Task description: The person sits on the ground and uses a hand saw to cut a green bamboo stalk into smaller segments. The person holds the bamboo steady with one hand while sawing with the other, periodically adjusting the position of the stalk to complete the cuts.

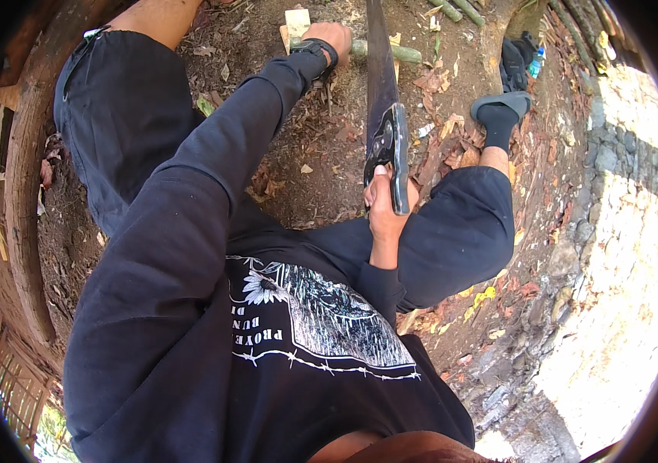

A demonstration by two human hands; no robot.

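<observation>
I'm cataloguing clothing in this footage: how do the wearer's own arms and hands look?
The left sleeve and right sleeve are long and black. Left hand: gloveless, with a black watch or band at its wrist. Right hand: gloveless, no band visible.

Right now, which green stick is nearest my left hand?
The green stick crossing beneath the saw blade, at your left hand; the other sticks lie farther off.

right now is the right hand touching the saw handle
Touching: the head view shows the right hand closed around the saw handle, with no gap showing between them.
</observation>
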